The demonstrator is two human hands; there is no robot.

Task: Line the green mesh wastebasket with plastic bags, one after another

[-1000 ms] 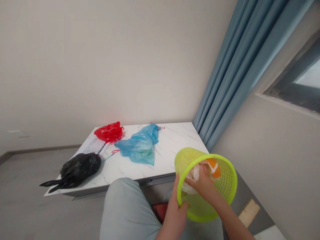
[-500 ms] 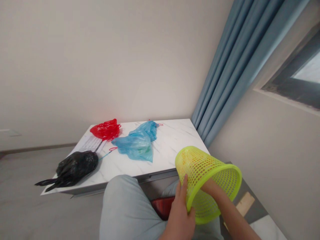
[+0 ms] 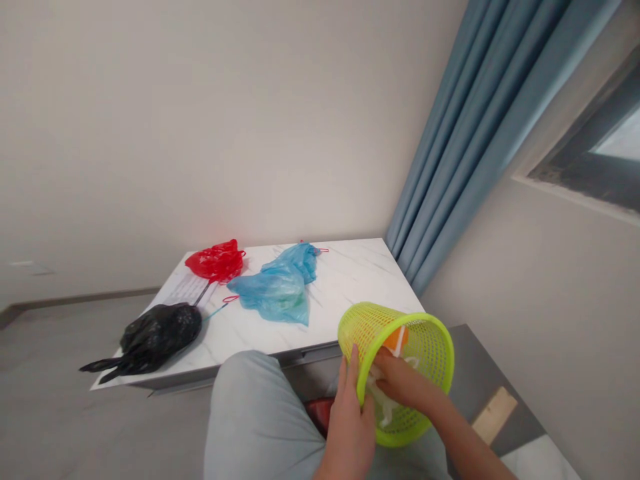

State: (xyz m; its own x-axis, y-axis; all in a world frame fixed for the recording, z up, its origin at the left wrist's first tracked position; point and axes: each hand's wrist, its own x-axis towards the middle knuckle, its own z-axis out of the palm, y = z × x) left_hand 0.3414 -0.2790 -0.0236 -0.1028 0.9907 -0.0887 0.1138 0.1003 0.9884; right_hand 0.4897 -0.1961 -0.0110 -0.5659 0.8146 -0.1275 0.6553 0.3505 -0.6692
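A yellow-green mesh wastebasket [image 3: 363, 317] lies tilted over my lap, its mouth facing me. My left hand [image 3: 350, 420] grips its rim and near side, with the fingers along the outer wall and the thumb by the mouth. My right hand [image 3: 403, 383] reaches inside, fingers closed on a thin whitish plastic bag [image 3: 384, 405] that hangs loosely below them. An orange item [image 3: 397, 340] with a white strip across it shows behind the right hand. My right fingertips are partly hidden by the hand itself.
On the white marble-look tabletop [image 3: 350, 280] lie a red bag [image 3: 216, 261], blue bags [image 3: 275, 290], a knotted black bag [image 3: 160, 337] and a printed sheet [image 3: 186, 290]. A wooden block [image 3: 495, 415] rests at right, near a blue curtain [image 3: 465, 153].
My right hand has drawn back toward the basket's mouth, bringing the whitish bag and orange item into sight. The basket has shifted left and its mouth has turned more toward me.
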